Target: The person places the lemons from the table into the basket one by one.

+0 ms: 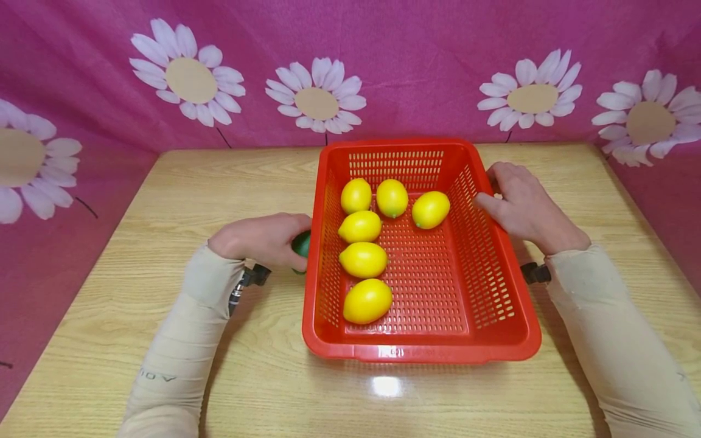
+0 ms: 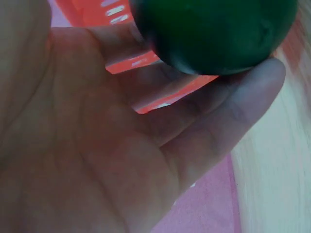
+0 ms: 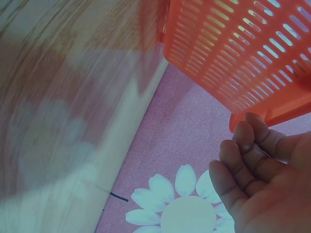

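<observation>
A red plastic basket with slotted walls is at the middle of the table. Inside it lie several yellow lemons, in a column along the left wall and a row at the far end. My left hand is just outside the basket's left wall and holds a dark green, glossy, rounded object between thumb and fingers; the basket rim partly hides it in the head view. With its thumb over the right rim and its fingers outside the wall, my right hand grips the basket.
The light wooden table extends on both sides of the basket and in front of it. A pink cloth with white flowers rises behind the table and along its sides. Dark camera mounts sit at both wrists.
</observation>
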Action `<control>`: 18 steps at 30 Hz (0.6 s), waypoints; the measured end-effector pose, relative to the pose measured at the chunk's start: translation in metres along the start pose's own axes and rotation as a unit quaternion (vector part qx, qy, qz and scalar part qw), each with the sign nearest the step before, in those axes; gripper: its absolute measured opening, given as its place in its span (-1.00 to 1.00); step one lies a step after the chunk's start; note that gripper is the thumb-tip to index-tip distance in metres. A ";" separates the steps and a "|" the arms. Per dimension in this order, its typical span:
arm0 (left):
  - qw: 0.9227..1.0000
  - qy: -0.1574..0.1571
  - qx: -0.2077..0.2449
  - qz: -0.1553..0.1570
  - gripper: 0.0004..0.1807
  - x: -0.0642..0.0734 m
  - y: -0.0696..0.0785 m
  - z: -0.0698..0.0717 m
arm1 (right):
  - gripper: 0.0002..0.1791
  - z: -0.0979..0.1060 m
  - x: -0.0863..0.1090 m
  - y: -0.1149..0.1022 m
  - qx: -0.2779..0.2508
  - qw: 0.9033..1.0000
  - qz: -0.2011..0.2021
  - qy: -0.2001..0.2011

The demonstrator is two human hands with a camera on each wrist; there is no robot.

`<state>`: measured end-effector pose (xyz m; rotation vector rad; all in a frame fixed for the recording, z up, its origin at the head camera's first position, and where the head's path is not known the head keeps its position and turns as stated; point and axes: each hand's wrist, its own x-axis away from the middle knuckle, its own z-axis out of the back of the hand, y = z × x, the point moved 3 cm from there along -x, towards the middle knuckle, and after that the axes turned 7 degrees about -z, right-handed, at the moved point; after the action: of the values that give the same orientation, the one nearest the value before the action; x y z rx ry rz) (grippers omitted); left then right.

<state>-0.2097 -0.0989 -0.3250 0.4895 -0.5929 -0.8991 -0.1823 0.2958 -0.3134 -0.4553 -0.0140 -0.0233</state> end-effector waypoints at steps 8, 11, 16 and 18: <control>0.999 0.019 -0.036 -0.002 -0.45 0.006 0.001 0.007 | -0.62 0.000 0.000 -0.001 -0.001 1.000 0.000 -0.004; 0.999 0.028 -0.046 0.005 -0.42 0.009 0.001 0.009 | -0.64 0.001 0.000 -0.001 0.001 1.000 0.005 0.001; 0.998 0.045 -0.051 0.014 -0.40 0.013 0.001 0.011 | -0.62 0.001 0.000 -0.001 0.002 1.000 0.003 0.000; 0.997 0.051 -0.051 0.019 -0.37 0.015 0.001 0.013 | -0.62 0.001 0.000 -0.001 0.004 1.000 0.004 0.000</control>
<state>-0.2105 -0.1127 -0.3113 0.4283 -0.4596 -0.8594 -0.1820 0.2956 -0.3123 -0.4480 -0.0130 -0.0160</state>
